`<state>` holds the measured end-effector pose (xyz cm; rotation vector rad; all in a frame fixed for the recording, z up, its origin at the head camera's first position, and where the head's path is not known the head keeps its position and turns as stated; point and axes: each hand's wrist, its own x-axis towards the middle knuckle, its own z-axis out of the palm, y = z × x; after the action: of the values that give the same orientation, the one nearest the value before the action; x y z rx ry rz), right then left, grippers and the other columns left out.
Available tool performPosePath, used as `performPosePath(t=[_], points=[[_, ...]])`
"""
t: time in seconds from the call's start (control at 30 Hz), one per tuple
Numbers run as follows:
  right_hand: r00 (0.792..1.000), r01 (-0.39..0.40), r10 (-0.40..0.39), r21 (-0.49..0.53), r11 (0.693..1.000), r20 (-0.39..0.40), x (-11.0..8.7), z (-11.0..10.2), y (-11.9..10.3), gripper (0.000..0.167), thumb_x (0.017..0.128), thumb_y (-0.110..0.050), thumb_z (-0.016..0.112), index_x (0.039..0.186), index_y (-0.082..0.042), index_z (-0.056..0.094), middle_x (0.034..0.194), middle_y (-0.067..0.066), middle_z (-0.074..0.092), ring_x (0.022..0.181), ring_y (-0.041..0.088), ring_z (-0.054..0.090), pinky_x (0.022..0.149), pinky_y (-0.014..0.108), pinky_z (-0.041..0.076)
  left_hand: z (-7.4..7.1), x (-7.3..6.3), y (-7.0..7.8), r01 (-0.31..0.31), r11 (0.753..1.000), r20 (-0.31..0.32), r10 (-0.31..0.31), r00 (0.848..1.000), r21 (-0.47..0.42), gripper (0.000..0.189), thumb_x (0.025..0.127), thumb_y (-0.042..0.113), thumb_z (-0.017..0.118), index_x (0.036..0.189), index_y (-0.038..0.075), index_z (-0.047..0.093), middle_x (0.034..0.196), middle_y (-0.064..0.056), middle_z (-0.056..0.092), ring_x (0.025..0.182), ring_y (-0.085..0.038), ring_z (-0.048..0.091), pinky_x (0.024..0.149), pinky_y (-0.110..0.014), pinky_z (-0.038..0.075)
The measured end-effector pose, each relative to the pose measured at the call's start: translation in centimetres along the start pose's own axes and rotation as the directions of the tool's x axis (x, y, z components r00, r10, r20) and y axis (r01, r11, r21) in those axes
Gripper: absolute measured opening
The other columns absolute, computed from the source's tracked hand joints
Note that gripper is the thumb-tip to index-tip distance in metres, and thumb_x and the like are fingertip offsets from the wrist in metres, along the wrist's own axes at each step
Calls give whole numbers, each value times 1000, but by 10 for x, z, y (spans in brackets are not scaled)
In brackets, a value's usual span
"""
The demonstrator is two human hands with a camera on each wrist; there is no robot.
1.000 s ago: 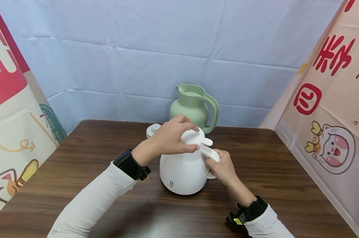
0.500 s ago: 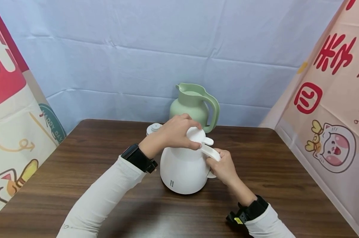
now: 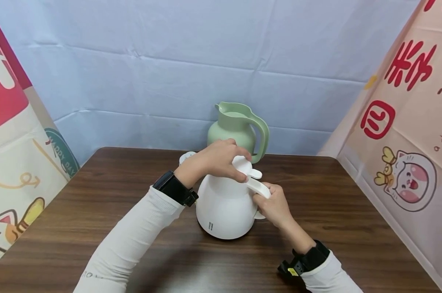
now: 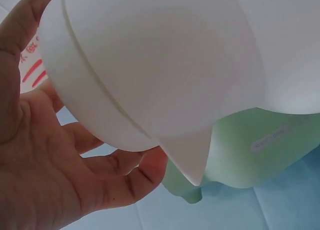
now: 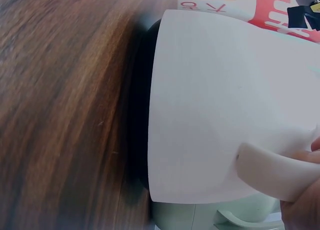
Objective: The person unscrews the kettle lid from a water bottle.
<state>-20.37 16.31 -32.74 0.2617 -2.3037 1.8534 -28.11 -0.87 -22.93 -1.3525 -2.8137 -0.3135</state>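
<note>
A white thermos jug [image 3: 226,211] stands upright on the brown wooden table, its handle turned to the right. Over its top, my left hand [image 3: 221,158] grips the rounded white lid [image 3: 241,163] between thumb and fingers. The left wrist view shows those fingers curled about the lid [image 4: 82,89], close to the pointed spout [image 4: 192,160]. My right hand [image 3: 273,203] holds the jug's handle [image 3: 259,188], with the handle's lower end [image 5: 270,175] visible in the right wrist view. Part of the lid is hidden behind the left hand.
Behind the white jug stands a green jug [image 3: 228,132], with its handle also on the right. A small white round object [image 3: 185,156] is partly covered by the left hand. Blue cloth [image 3: 162,81] hangs beyond the table's [image 3: 316,211] back edge.
My left hand and forearm have shifted slightly right and away over the lid, the wrist turning with them. The right hand keeps its hold on the handle, and the jug stays in place.
</note>
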Motion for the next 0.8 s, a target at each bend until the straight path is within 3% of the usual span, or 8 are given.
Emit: performPosePath(t=[0.2,0.4,0.63,0.8], points=[[1000,5,-5,-15,1000,-15,0,1,-1,12,71,13,45,75,12,57,44,-2,39,37,6,34,38,20,28,2,-1,-2,-6,999,-12,6,1000,-32,48,79,42,69,120,19,62,93,3,61,89,-13,52,78,-28,39],[999,-17,16,-27,999,-31,-1,3,-1,12,71,13,46,74,12,58,45,-1,39,37,6,34,39,20,28,6,-1,0,32,996,-40,-36,999,-83,48,82,50,64,119,19,63,87,6,62,85,-11,54,74,-26,42],[998,-42,40,-34,999,-57,9,-1,26,13,73,12,49,76,8,60,45,1,40,36,9,35,37,22,28,9,0,4,87,996,-66,-89,994,-32,46,81,54,61,115,23,63,84,5,59,81,-12,54,70,-26,42],[996,22,-30,-97,995,-88,12,0,32,12,71,11,51,73,6,62,49,3,44,41,12,40,39,24,32,11,-1,6,109,994,-89,-107,990,26,47,81,57,58,116,25,62,97,0,59,87,-16,54,70,-29,43]])
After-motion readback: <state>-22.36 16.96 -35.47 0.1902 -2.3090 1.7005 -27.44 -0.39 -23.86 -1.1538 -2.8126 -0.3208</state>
